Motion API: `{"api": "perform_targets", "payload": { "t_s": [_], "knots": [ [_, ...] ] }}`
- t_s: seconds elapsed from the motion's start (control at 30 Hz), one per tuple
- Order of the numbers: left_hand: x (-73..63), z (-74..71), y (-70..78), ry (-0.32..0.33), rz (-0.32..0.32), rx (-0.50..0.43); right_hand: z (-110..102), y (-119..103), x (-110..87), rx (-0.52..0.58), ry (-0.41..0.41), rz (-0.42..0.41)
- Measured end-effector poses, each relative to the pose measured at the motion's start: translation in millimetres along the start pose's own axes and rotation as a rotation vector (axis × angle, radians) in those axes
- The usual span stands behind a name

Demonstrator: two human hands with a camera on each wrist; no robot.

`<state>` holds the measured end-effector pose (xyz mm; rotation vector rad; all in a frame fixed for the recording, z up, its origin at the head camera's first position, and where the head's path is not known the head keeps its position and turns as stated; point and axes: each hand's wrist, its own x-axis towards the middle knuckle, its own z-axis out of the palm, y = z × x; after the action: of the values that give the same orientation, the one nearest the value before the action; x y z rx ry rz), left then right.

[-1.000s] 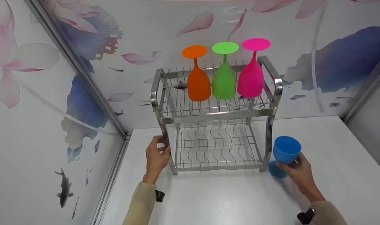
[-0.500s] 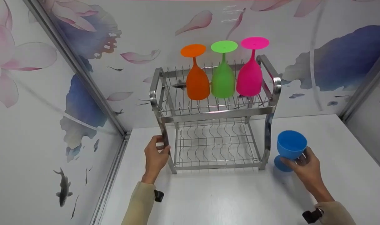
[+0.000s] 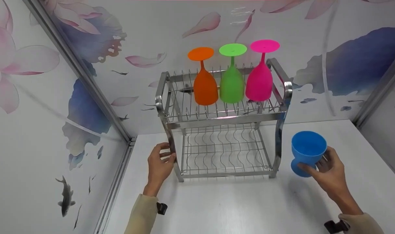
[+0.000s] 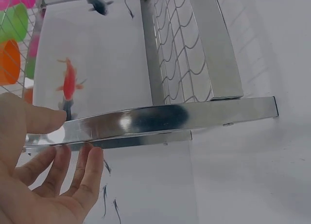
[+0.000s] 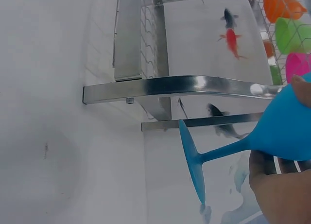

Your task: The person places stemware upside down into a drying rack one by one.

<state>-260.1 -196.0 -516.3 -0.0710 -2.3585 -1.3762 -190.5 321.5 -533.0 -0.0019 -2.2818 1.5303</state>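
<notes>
A two-tier metal dish rack (image 3: 226, 120) stands against the back wall. Its left front post lies between the thumb and fingers of my left hand (image 3: 160, 165), which grips it; the left wrist view shows the thumb (image 4: 46, 120) on one side and fingertips on the other. To the right of the rack, my right hand (image 3: 332, 170) holds a blue goblet (image 3: 306, 157) by its bowl, mouth up and slightly tilted. In the right wrist view the goblet's base (image 5: 193, 161) is clear of the table. An orange goblet (image 3: 205, 89), a green goblet (image 3: 232, 86) and a pink goblet (image 3: 260, 84) stand upside down on the top tier.
Wavy wire slots make up the rack's lower tier (image 3: 223, 152). Underneath is a white table (image 3: 223, 208). Panels printed with flowers and fish enclose the back and sides, with a metal frame strip (image 3: 80, 71) at the left corner.
My right hand has carried the blue goblet to the right and upward, away from the rack's right post. The left hand stays on the left post, its wrist shifted slightly left.
</notes>
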Motion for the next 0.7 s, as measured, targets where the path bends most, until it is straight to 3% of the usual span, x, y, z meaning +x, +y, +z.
{"api": "perform_targets", "payload": {
  "t_s": [0.3, 0.7],
  "knots": [
    [-7.8, -11.1, 15.3, 0.005, 0.086, 0.041, 1, -25, -2.9, -0.019, 0.009, -0.109],
    [-20.6, -9.5, 47.9, -0.072, 0.193, -0.006, 11, -60, -5.8, -0.063, 0.005, -0.331]
  ]
}}
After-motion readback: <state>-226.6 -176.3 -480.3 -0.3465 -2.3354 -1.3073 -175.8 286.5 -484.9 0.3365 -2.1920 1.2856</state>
